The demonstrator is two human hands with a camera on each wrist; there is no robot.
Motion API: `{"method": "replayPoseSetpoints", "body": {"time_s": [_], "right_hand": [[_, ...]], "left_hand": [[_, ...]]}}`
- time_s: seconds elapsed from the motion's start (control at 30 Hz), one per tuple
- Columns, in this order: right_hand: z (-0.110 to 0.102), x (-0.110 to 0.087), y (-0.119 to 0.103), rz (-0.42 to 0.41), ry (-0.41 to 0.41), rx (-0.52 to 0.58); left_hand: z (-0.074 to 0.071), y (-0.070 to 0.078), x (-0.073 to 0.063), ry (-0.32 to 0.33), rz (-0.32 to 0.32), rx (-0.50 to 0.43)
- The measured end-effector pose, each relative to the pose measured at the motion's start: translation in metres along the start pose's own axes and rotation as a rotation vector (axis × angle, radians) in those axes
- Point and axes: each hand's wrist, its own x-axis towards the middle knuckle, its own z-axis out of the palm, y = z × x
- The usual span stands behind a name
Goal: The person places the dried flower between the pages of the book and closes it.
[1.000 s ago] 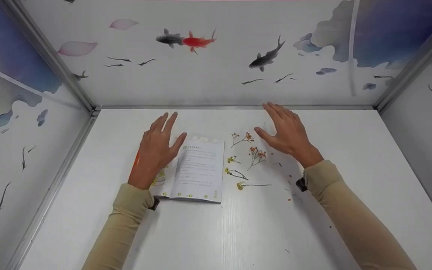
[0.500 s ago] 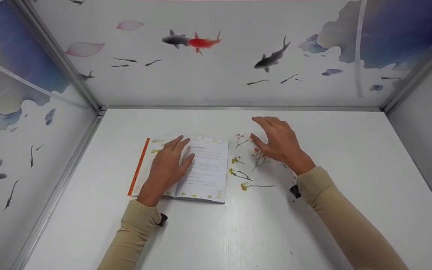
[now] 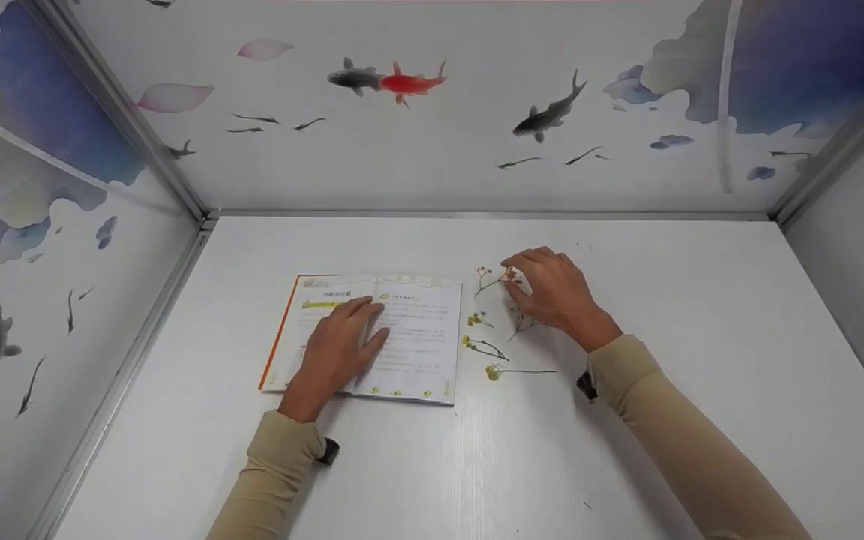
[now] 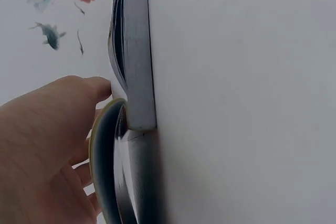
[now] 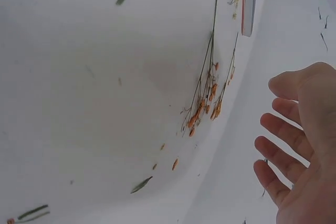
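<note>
Fingers point(image 5: 283, 132) of the right hand point(image 3: 556, 294) are spread and hold nothing near orange-tipped sprigs point(image 5: 194, 119) on the table point(image 3: 402, 480), beside the book point(image 3: 417, 356); the left hand point(image 3: 334, 349) lies relaxed over it. Probably light and brittle, the sprigs suit a gentle stem point(image 5: 215, 11) pinch; the right hand partly hides them from the head camera.

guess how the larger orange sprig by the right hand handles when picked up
The larger orange sprig is probably very light, as its stems look thin. It may be fragile and shed: loose orange bits lie near it. Its straight stems suggest stiffness rather than floppiness.
</note>
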Motion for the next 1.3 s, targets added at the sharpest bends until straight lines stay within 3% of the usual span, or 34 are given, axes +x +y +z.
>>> {"method": "replayPoseSetpoints", "body": {"time_s": [0.33, 0.5, 0.7, 1.13, 1.3], "right_hand": [[0.016, 0.008, 0.002, 0.028, -0.093, -0.021], [0.023, 0.012, 0.004, 0.025, -0.101, -0.015], [0.029, 0.016, 0.005, 0.017, -0.098, 0.008], [0.028, 0.03, 0.003, 0.067, -0.171, 0.065], [0.028, 0.035, 0.005, 0.028, -0.201, 0.054]], "left_hand": [[0.002, -0.003, -0.001, -0.002, -0.031, -0.029], [0.004, -0.003, -0.002, 0.003, -0.029, -0.022], [0.007, -0.001, -0.003, -0.03, -0.045, -0.01], [0.006, 0.01, -0.002, -0.132, -0.117, -0.03], [0.007, 0.01, -0.002, -0.152, -0.129, -0.031]]}}
